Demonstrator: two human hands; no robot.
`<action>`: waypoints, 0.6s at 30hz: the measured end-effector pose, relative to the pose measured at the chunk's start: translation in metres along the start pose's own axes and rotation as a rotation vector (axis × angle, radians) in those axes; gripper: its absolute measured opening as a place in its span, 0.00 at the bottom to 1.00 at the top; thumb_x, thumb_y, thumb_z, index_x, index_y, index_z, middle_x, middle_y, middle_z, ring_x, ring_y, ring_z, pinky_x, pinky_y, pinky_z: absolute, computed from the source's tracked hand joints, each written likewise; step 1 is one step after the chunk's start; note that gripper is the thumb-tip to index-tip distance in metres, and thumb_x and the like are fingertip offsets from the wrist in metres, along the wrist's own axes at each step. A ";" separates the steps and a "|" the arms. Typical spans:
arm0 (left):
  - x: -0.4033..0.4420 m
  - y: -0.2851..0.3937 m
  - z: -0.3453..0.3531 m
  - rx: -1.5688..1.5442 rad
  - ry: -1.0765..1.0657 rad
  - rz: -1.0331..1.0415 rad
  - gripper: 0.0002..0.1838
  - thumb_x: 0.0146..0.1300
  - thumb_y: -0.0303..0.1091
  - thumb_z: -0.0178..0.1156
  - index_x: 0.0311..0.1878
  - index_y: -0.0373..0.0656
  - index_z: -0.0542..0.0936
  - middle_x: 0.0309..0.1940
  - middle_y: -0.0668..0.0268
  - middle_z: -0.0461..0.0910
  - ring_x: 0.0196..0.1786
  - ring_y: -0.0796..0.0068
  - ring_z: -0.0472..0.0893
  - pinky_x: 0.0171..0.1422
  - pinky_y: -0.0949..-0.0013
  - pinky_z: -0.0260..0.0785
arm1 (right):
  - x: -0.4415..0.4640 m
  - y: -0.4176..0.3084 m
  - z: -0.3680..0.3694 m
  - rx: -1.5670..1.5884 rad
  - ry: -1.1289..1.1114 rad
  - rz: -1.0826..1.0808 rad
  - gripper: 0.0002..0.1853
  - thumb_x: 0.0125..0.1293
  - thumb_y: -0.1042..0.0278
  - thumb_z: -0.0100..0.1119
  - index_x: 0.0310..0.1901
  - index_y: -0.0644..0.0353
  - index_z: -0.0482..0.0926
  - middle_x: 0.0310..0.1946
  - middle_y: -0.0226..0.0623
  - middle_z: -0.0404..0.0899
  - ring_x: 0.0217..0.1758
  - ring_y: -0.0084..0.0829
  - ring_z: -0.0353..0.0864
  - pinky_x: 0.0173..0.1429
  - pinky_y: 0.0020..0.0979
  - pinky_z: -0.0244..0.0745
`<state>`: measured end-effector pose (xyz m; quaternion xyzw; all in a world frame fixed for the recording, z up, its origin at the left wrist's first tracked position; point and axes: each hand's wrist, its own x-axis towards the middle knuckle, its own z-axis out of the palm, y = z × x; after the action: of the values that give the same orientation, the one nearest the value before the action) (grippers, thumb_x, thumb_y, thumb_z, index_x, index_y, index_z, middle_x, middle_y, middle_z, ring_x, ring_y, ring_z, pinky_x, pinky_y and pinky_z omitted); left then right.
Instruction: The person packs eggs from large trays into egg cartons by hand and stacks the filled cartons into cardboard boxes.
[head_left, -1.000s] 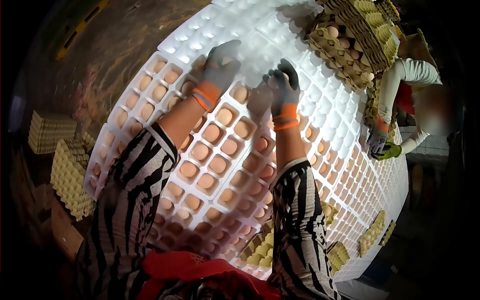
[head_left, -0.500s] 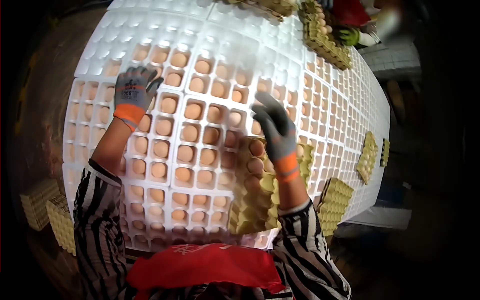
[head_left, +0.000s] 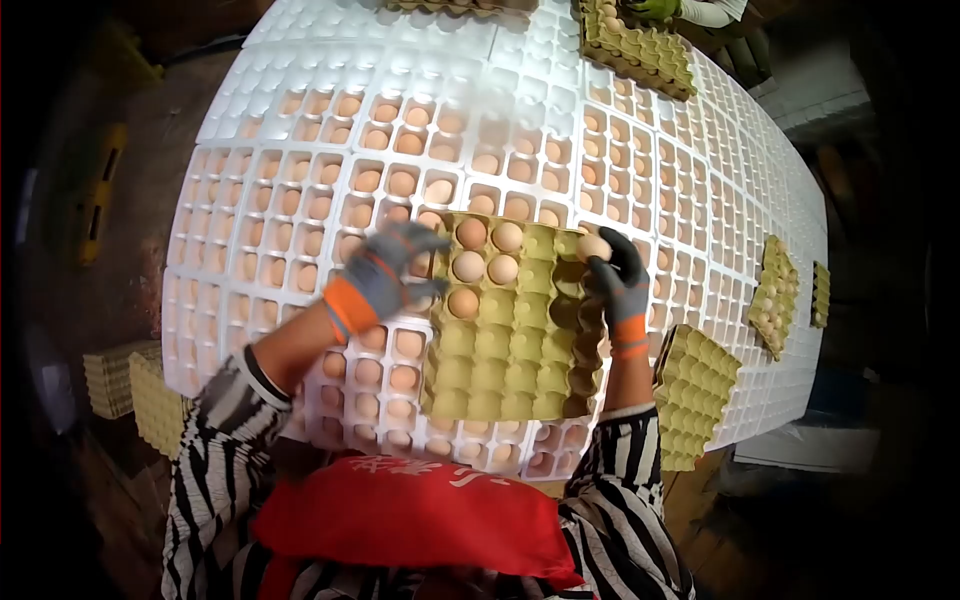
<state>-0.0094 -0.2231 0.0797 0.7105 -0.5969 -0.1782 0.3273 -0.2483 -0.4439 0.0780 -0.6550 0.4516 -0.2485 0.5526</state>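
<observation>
The carton [head_left: 515, 370] lies across the white trays [head_left: 385, 52], five eggs [head_left: 503, 268] in its far left part; the right hand [head_left: 623, 284] grips another egg [head_left: 593, 246] at the far right corner — the left hand [head_left: 386, 272], blurred, is splayed by the carton's left edge, touching or not I can't tell from here

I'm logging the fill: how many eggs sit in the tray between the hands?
5 eggs in the tray: two in the far row, two in the next, one in the third, all toward the left. The right hand, holding another egg, may hide a cell.
</observation>
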 end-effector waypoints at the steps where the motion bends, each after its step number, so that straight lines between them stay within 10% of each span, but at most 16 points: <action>1: -0.007 0.020 0.011 -0.022 -0.120 -0.013 0.27 0.50 0.40 0.72 0.55 0.48 0.79 0.50 0.57 0.77 0.53 0.55 0.76 0.56 0.56 0.71 | -0.003 0.013 -0.007 -0.069 -0.029 -0.198 0.17 0.56 0.73 0.56 0.48 0.65 0.79 0.46 0.40 0.79 0.47 0.32 0.80 0.49 0.30 0.77; 2: -0.012 0.035 0.026 0.110 -0.167 -0.012 0.28 0.48 0.40 0.73 0.55 0.48 0.79 0.50 0.59 0.77 0.52 0.54 0.76 0.56 0.57 0.70 | -0.005 0.025 -0.014 -0.133 -0.046 -0.397 0.16 0.58 0.72 0.56 0.48 0.68 0.79 0.46 0.38 0.79 0.45 0.29 0.79 0.48 0.29 0.77; 4: -0.021 0.033 0.067 0.376 -0.193 0.034 0.26 0.49 0.39 0.71 0.53 0.49 0.77 0.49 0.60 0.77 0.49 0.54 0.77 0.56 0.57 0.70 | -0.026 0.000 0.006 0.497 -0.096 0.091 0.14 0.61 0.69 0.55 0.46 0.67 0.79 0.45 0.37 0.80 0.43 0.28 0.78 0.47 0.28 0.76; 5: -0.021 0.033 0.079 0.493 -0.230 0.028 0.25 0.50 0.39 0.70 0.53 0.49 0.77 0.49 0.60 0.77 0.48 0.55 0.77 0.56 0.57 0.70 | -0.028 0.012 0.008 0.292 -0.227 0.144 0.15 0.61 0.68 0.58 0.48 0.65 0.79 0.45 0.35 0.80 0.43 0.25 0.78 0.48 0.28 0.74; 7: -0.024 0.019 0.081 0.216 -0.042 0.053 0.23 0.52 0.38 0.68 0.53 0.49 0.75 0.48 0.59 0.77 0.47 0.56 0.77 0.56 0.58 0.70 | -0.034 0.015 0.042 -0.413 -0.206 -0.449 0.18 0.61 0.64 0.63 0.53 0.53 0.77 0.41 0.37 0.80 0.44 0.35 0.79 0.50 0.34 0.74; 9: -0.026 0.020 0.071 -0.281 0.095 -0.166 0.22 0.54 0.37 0.65 0.53 0.49 0.74 0.47 0.60 0.77 0.47 0.58 0.78 0.56 0.60 0.70 | -0.043 -0.007 0.058 -0.902 -0.308 -0.550 0.19 0.61 0.63 0.63 0.54 0.50 0.76 0.41 0.41 0.78 0.45 0.41 0.78 0.52 0.36 0.74; 11: -0.026 0.033 0.052 -1.002 0.176 -0.622 0.21 0.55 0.36 0.63 0.53 0.48 0.74 0.46 0.60 0.77 0.48 0.59 0.78 0.56 0.63 0.70 | -0.036 0.010 0.059 -0.787 -0.264 -0.554 0.19 0.60 0.64 0.63 0.54 0.55 0.76 0.43 0.39 0.78 0.43 0.34 0.79 0.44 0.32 0.75; 12: -0.024 0.029 0.047 -1.016 0.170 -0.482 0.22 0.55 0.35 0.62 0.54 0.47 0.73 0.47 0.61 0.76 0.48 0.62 0.78 0.55 0.67 0.71 | -0.033 0.012 0.060 -0.731 -0.238 -0.559 0.19 0.60 0.65 0.63 0.54 0.58 0.76 0.44 0.37 0.77 0.41 0.31 0.79 0.40 0.31 0.76; 16: -0.004 0.047 0.067 0.232 0.101 -0.121 0.21 0.54 0.34 0.63 0.53 0.48 0.74 0.53 0.59 0.73 0.50 0.60 0.78 0.53 0.63 0.74 | -0.038 -0.022 0.026 0.668 -0.348 0.148 0.23 0.60 0.74 0.53 0.60 0.57 0.73 0.44 0.32 0.76 0.37 0.24 0.77 0.34 0.26 0.74; 18: 0.013 0.056 0.074 0.491 -0.120 -0.202 0.20 0.55 0.34 0.63 0.52 0.47 0.75 0.52 0.59 0.73 0.50 0.58 0.78 0.53 0.60 0.74 | -0.026 -0.016 0.021 0.530 -0.366 0.078 0.24 0.61 0.74 0.56 0.61 0.57 0.73 0.44 0.34 0.76 0.39 0.24 0.77 0.36 0.27 0.75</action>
<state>-0.0957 -0.2582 0.0659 0.8126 -0.5668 -0.1017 0.0899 -0.2383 -0.4114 0.0923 -0.5041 0.2892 -0.2142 0.7851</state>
